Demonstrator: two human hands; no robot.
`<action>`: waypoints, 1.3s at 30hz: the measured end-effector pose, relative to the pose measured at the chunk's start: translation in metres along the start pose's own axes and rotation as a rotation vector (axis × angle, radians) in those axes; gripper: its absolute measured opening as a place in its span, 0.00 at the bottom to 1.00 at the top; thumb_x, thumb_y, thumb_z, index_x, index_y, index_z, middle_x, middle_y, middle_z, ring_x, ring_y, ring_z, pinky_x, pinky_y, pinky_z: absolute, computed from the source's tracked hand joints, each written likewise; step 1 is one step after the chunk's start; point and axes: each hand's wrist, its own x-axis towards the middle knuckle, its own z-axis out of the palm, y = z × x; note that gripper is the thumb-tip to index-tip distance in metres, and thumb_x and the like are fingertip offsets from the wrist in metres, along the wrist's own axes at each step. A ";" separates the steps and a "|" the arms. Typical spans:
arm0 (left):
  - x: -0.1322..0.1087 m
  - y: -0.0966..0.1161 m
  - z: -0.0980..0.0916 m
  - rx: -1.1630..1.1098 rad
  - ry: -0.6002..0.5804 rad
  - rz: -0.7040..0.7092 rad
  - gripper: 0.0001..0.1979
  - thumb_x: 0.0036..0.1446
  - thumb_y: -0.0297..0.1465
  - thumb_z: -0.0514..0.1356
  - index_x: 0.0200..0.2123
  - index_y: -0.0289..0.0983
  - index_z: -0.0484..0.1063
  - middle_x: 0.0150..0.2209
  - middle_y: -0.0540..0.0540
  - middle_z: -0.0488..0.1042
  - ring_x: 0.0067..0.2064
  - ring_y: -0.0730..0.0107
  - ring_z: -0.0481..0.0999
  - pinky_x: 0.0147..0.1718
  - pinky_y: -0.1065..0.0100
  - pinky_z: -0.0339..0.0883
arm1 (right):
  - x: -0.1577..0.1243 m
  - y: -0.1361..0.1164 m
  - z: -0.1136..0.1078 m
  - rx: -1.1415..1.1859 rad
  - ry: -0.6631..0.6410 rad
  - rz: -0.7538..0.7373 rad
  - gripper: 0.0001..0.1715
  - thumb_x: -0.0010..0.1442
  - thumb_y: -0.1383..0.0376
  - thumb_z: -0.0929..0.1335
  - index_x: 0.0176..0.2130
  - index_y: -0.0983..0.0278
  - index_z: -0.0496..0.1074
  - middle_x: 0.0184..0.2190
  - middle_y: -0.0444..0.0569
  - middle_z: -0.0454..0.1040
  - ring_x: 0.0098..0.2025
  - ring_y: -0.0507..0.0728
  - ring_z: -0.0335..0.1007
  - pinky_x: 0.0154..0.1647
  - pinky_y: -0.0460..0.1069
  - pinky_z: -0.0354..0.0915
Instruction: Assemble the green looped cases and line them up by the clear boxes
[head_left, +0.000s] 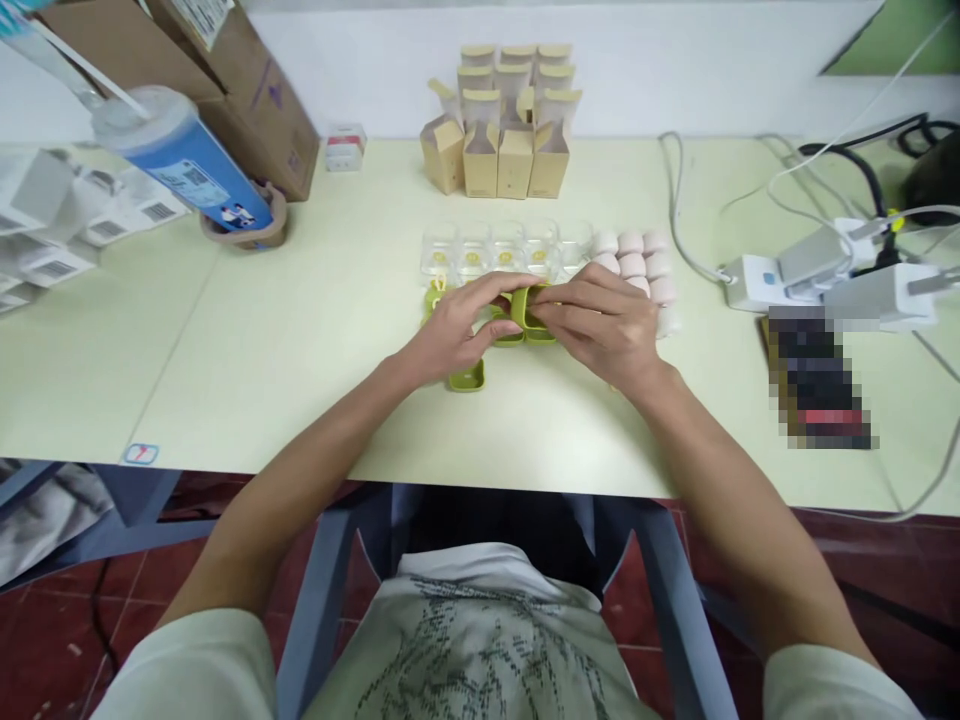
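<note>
A small green hollow case [519,306] is between my two hands, raised on its side over the table. My left hand [454,325] curves around its left side, with thumb and forefinger against it. My right hand [609,318] pinches it from the right, fingertips at its opening; whether they hold a smaller part inside is hidden. Just under the hands sit more green cases [541,336], partly covered. One shallow green piece [468,379] lies apart below my left wrist. Behind my left fingers is a green piece with a loop [434,297].
Clear plastic boxes [472,242] with yellow marks stand in a row beyond my hands, beside rounded white pieces [632,264]. Farther back are open cardboard boxes [480,170]. A blue cup [206,170] is at left; power strips [776,280] and a blurred phone-like object [817,380] at right.
</note>
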 end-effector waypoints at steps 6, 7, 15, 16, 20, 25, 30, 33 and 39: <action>0.000 0.001 0.002 -0.012 -0.015 -0.030 0.26 0.76 0.49 0.62 0.71 0.47 0.76 0.67 0.41 0.81 0.69 0.51 0.81 0.69 0.47 0.74 | -0.001 -0.007 0.002 -0.106 -0.056 -0.035 0.20 0.80 0.62 0.66 0.40 0.55 0.84 0.42 0.48 0.87 0.38 0.58 0.77 0.36 0.57 0.74; 0.000 0.001 0.002 -0.022 -0.014 -0.033 0.27 0.76 0.49 0.62 0.71 0.48 0.76 0.66 0.41 0.82 0.69 0.51 0.81 0.69 0.46 0.74 | -0.001 -0.008 0.002 -0.116 -0.041 -0.058 0.19 0.80 0.64 0.66 0.40 0.55 0.84 0.41 0.48 0.87 0.38 0.58 0.77 0.36 0.57 0.75; -0.001 -0.005 0.008 -0.160 0.046 -0.101 0.28 0.73 0.51 0.65 0.69 0.46 0.77 0.66 0.40 0.81 0.68 0.51 0.81 0.69 0.48 0.75 | -0.006 -0.005 0.009 0.063 0.003 -0.060 0.17 0.80 0.67 0.66 0.52 0.54 0.84 0.50 0.50 0.88 0.49 0.59 0.85 0.50 0.58 0.81; -0.001 -0.006 0.008 -0.183 0.064 -0.109 0.28 0.73 0.51 0.65 0.69 0.46 0.77 0.67 0.40 0.81 0.69 0.51 0.81 0.69 0.49 0.75 | -0.006 -0.005 0.009 0.076 0.007 -0.034 0.17 0.80 0.66 0.66 0.54 0.53 0.84 0.53 0.51 0.88 0.52 0.60 0.86 0.52 0.59 0.81; -0.001 -0.008 0.007 -0.238 0.102 -0.115 0.27 0.73 0.48 0.67 0.69 0.47 0.76 0.68 0.40 0.80 0.69 0.55 0.80 0.68 0.53 0.77 | -0.005 -0.008 0.004 0.034 0.022 0.072 0.12 0.78 0.62 0.69 0.51 0.53 0.85 0.55 0.51 0.87 0.55 0.61 0.87 0.54 0.60 0.83; -0.003 -0.009 0.007 -0.237 0.076 -0.125 0.27 0.71 0.48 0.68 0.68 0.46 0.78 0.65 0.39 0.82 0.65 0.58 0.83 0.66 0.55 0.78 | -0.004 -0.007 0.003 0.049 0.065 -0.054 0.11 0.77 0.66 0.71 0.45 0.56 0.85 0.46 0.51 0.89 0.45 0.59 0.87 0.45 0.55 0.83; -0.004 -0.009 0.004 -0.298 0.039 -0.162 0.28 0.68 0.47 0.72 0.67 0.45 0.80 0.66 0.38 0.81 0.67 0.56 0.82 0.67 0.56 0.77 | -0.006 -0.006 0.005 0.079 0.005 -0.066 0.11 0.77 0.68 0.71 0.44 0.57 0.85 0.46 0.52 0.89 0.48 0.60 0.87 0.48 0.57 0.83; -0.003 -0.009 0.001 -0.301 0.038 -0.144 0.27 0.67 0.47 0.72 0.65 0.46 0.81 0.65 0.38 0.82 0.66 0.55 0.82 0.66 0.55 0.78 | -0.007 -0.007 0.007 0.070 0.003 -0.081 0.13 0.77 0.68 0.70 0.43 0.57 0.85 0.45 0.52 0.89 0.47 0.60 0.87 0.47 0.57 0.83; -0.002 -0.009 0.003 -0.313 0.063 -0.114 0.25 0.67 0.45 0.73 0.64 0.46 0.83 0.63 0.38 0.83 0.63 0.56 0.84 0.64 0.54 0.80 | -0.006 -0.009 0.011 0.042 0.083 -0.082 0.13 0.76 0.70 0.70 0.42 0.57 0.84 0.44 0.52 0.89 0.45 0.59 0.86 0.43 0.56 0.80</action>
